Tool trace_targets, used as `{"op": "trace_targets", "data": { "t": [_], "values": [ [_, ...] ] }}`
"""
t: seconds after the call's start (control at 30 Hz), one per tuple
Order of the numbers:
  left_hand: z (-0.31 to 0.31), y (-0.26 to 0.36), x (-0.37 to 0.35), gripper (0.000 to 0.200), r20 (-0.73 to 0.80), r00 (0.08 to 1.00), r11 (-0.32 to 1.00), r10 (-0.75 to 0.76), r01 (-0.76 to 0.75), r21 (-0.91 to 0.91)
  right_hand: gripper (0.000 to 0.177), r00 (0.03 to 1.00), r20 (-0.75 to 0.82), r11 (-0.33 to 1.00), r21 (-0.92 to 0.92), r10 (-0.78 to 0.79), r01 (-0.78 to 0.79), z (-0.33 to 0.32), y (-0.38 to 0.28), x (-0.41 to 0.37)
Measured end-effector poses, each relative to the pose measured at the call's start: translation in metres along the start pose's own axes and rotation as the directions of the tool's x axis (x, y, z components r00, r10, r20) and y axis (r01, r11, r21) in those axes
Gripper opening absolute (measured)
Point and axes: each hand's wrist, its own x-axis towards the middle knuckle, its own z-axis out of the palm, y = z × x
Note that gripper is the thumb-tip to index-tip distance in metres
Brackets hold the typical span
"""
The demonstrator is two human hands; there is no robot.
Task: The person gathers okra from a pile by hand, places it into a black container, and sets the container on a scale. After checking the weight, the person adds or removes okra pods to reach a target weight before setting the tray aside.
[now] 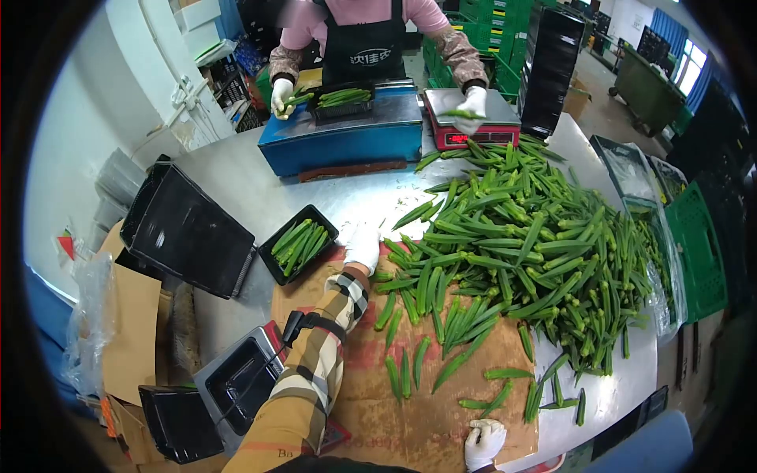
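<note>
My left hand, in a white glove, reaches forward over the table beside a black tray of okra. Its fingers look stretched out, with nothing visible in them. My right hand, also gloved, rests with curled fingers on the cardboard sheet near the front edge; I see nothing in it. A large heap of green okra covers the table's right half. Several loose okra pods lie on the cardboard between my hands.
Opposite, a person in a dark apron holds okra in gloved hands, between a blue machine and a red scale. Stacked black trays stand left; another scale carries a black tray. Green crates are at right.
</note>
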Motion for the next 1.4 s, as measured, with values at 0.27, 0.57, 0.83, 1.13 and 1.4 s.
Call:
{"op": "trace_targets", "data": {
  "t": [0.27,0.57,0.83,1.13,1.4],
  "values": [
    [-0.017,-0.011,0.028,0.031,0.128,0.971,0.957,-0.201,0.167,0.239,0.024,0.983,-0.157,0.988,-0.139,-0.094,0.072,0.021,0.007,-0.006],
    [-0.130,0.093,-0.019,0.022,0.438,0.889,0.194,-0.132,0.456,-0.868,0.009,0.985,-0.154,0.987,-0.151,-0.071,0.048,0.025,0.016,-0.008],
    [-0.199,0.374,-0.225,0.018,0.125,0.747,0.542,0.653,-0.346,-0.766,0.010,0.994,-0.102,0.977,-0.212,-0.039,0.017,0.042,0.031,-0.018],
    [-0.218,0.408,-0.333,0.019,0.512,0.534,0.581,0.673,0.048,-0.813,0.047,0.827,0.242,0.296,0.852,0.508,-0.431,0.062,0.057,-0.066],
    [-0.334,0.239,-0.300,0.050,0.481,0.864,0.168,-0.152,0.502,-0.848,0.052,0.957,-0.139,0.962,-0.140,-0.254,0.235,0.016,0.008,-0.066]
  ]
}}
